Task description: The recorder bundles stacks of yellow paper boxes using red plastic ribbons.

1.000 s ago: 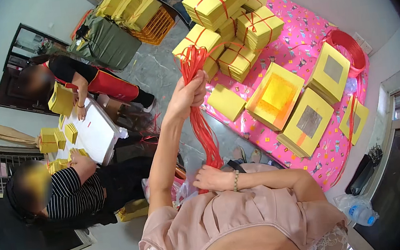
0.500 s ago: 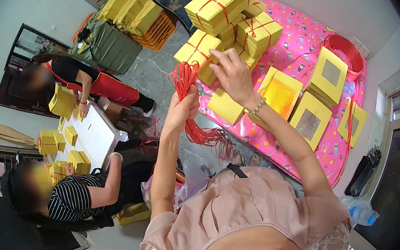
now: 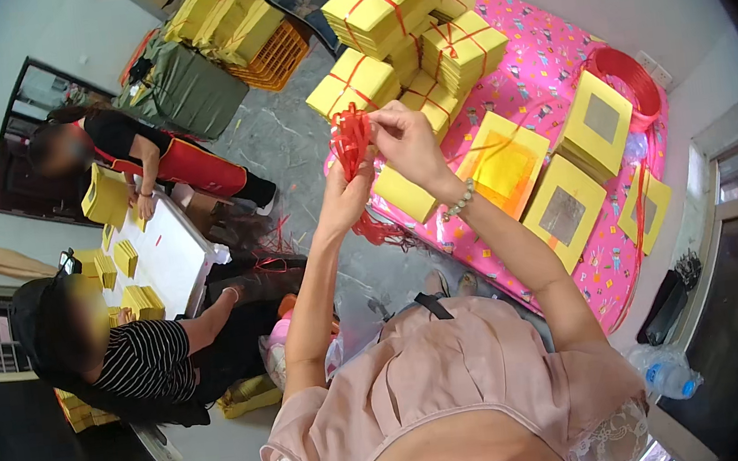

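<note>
A bunch of red strings [image 3: 350, 142] hangs from my left hand [image 3: 349, 194], which is raised and closed around it. My right hand [image 3: 407, 140] is up beside it, its fingers pinching the strings near the top of the bunch. The loose ends of the strings [image 3: 380, 227] dangle below my left wrist. Both hands are over the near edge of a pink patterned mat [image 3: 551, 73]. Behind them lie yellow paper bundles tied with red string [image 3: 380, 6].
Open yellow boxes [image 3: 507, 165] and window-lidded boxes [image 3: 598, 122] lie on the mat, with a red string coil [image 3: 629, 78] at its far corner. Two people sit at a low white table [image 3: 167, 253] to my left, handling yellow paper stacks. A water bottle [image 3: 667, 369] lies at right.
My right hand rose from my lap to the top of the string bunch and now pinches it. My left hand stayed raised, holding the bunch.
</note>
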The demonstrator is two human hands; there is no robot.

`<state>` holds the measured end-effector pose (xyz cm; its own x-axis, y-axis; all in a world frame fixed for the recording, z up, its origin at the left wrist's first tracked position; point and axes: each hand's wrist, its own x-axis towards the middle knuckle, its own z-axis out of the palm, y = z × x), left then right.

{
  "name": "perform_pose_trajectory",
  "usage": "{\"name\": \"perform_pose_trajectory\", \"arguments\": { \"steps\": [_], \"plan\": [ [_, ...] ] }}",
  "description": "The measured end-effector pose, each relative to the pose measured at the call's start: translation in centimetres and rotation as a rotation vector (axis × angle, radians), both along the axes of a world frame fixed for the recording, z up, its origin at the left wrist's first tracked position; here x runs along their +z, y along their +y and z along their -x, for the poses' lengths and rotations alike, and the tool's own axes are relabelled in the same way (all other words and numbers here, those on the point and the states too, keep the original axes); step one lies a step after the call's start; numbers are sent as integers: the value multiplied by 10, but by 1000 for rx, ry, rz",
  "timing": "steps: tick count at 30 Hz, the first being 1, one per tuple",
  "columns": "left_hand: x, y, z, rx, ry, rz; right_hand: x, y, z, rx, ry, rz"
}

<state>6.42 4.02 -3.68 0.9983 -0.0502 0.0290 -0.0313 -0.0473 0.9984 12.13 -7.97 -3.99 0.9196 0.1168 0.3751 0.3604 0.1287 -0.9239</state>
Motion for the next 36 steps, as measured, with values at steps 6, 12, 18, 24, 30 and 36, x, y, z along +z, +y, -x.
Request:
{"name": "perform_pose_trajectory", "arguments": {
  "steps": [6, 12, 18, 24, 30, 36],
  "plan": [
    [3, 2, 3, 75, 60, 37, 2, 9, 3, -33, -75, 93],
    [30, 9, 12, 197, -42, 167, 16, 8, 17, 68, -124, -2],
    [81, 12, 26, 244, -374, 643, 0, 10, 60, 426, -189, 103],
    [127, 34, 69, 219, -482, 777, -33, 40, 74, 563, -303, 132],
    [151, 86, 148, 84, -817, 589, -113, 32, 54, 917, 43, 224],
    [89, 145, 170, 755, -107, -419, -115, 9, 41, 824, 7, 604]
  ]
}}
